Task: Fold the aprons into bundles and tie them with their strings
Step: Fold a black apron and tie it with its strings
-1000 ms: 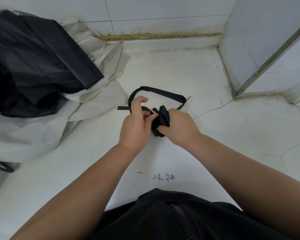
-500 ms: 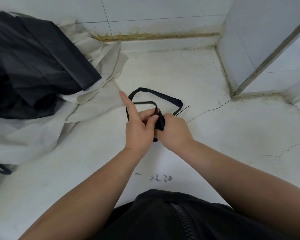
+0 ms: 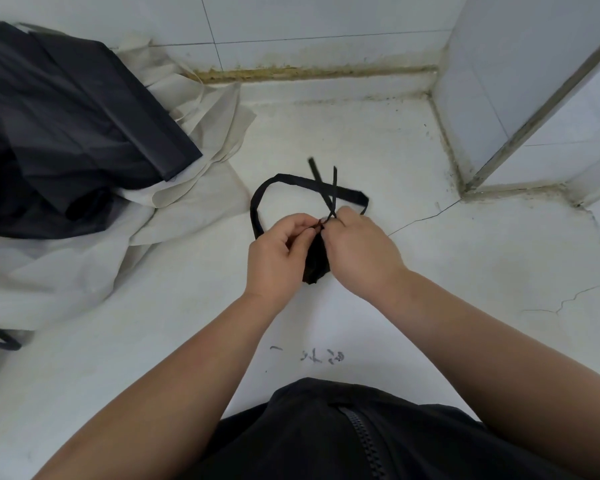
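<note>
Most of the black bundle (image 3: 314,265) is tucked away between left hand (image 3: 278,252) and right hand (image 3: 359,247), only its lower end peeking out. And fingertips (image 3: 307,227) cover where the strings (image 3: 315,171) meet. The dark apron heap (image 3: 66,133) runs out of view on the left. Those scribbled marks (image 3: 323,356) on the floor (image 3: 465,306): too small to read.

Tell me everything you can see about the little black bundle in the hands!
The black bundle is an apron folded small, soft dark cloth, mostly hidden between the left hand and the right hand, both pinching its strings at its top. The two thin ends stick up and cross like an X. A wider black strap loops out behind it over the white surface. Whether the knot is finished cannot be seen.
</note>
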A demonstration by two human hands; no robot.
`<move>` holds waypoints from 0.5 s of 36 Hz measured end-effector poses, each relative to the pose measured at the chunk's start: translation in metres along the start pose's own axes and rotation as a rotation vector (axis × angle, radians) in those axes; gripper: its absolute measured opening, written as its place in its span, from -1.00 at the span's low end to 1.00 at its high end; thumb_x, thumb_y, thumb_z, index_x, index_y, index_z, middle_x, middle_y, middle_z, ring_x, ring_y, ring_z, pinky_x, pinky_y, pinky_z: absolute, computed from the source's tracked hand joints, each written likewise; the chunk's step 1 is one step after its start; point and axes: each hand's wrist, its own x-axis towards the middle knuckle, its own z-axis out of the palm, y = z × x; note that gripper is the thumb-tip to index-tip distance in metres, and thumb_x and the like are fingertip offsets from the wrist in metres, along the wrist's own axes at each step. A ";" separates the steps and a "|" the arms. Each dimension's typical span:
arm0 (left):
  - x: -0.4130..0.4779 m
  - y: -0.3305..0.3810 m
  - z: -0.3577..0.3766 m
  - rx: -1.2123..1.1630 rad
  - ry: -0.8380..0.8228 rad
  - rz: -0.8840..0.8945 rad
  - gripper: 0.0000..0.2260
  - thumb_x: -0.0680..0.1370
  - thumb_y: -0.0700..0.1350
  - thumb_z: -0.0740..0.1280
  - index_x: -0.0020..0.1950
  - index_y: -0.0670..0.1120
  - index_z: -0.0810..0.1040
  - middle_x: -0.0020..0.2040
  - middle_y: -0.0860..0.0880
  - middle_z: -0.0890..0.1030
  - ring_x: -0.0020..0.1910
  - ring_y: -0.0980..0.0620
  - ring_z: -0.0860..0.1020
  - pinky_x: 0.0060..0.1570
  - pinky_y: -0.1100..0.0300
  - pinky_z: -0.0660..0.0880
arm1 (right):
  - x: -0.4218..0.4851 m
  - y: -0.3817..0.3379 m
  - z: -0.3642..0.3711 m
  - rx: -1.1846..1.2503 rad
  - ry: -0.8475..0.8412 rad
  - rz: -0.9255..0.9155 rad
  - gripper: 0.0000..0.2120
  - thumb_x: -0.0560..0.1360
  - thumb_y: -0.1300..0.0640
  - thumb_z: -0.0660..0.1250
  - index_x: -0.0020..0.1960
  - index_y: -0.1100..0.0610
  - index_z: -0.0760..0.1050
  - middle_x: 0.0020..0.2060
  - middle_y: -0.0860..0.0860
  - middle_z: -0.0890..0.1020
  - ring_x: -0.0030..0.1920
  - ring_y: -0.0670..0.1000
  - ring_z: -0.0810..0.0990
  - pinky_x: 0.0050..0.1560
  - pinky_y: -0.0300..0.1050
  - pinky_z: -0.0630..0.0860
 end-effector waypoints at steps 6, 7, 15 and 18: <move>-0.001 0.004 0.000 -0.183 0.058 -0.087 -0.80 0.56 -0.23 0.32 -0.11 0.09 0.58 -0.17 0.11 0.66 -0.13 0.11 0.62 0.00 0.14 0.57 | 0.000 -0.002 0.001 0.381 0.164 -0.008 -0.81 0.53 0.34 0.19 0.10 0.25 0.48 -0.28 0.08 0.51 -0.24 0.14 0.52 -0.28 -0.15 0.31; -0.002 0.004 0.000 -0.208 0.069 -0.104 -0.81 0.56 -0.23 0.32 -0.11 0.07 0.58 -0.17 0.09 0.66 -0.13 0.11 0.62 0.00 0.15 0.57 | -0.001 -0.002 0.001 0.530 0.170 0.041 -0.82 0.57 0.30 0.17 0.15 0.21 0.43 -0.35 0.02 0.50 -0.30 0.05 0.49 -0.31 -0.18 0.32; -0.004 -0.004 0.001 -0.298 0.122 -0.179 -0.88 0.59 -0.20 0.27 -0.08 -0.01 0.55 -0.11 -0.04 0.65 -0.11 0.05 0.59 0.01 0.09 0.56 | 0.009 -0.014 -0.005 0.958 0.177 0.230 -0.72 0.57 0.16 0.25 -0.25 -0.03 0.24 -0.39 -0.16 0.40 -0.44 -0.23 0.39 -0.36 -0.36 0.30; -0.003 -0.004 0.000 -0.345 0.141 -0.200 -0.91 0.60 -0.21 0.25 -0.02 -0.09 0.55 -0.18 0.07 0.65 -0.17 0.16 0.59 -0.10 0.28 0.54 | 0.009 -0.013 -0.004 1.042 0.151 0.274 -0.70 0.56 0.13 0.28 -0.27 0.02 0.22 -0.59 -0.18 0.37 -0.52 -0.18 0.33 -0.46 -0.38 0.24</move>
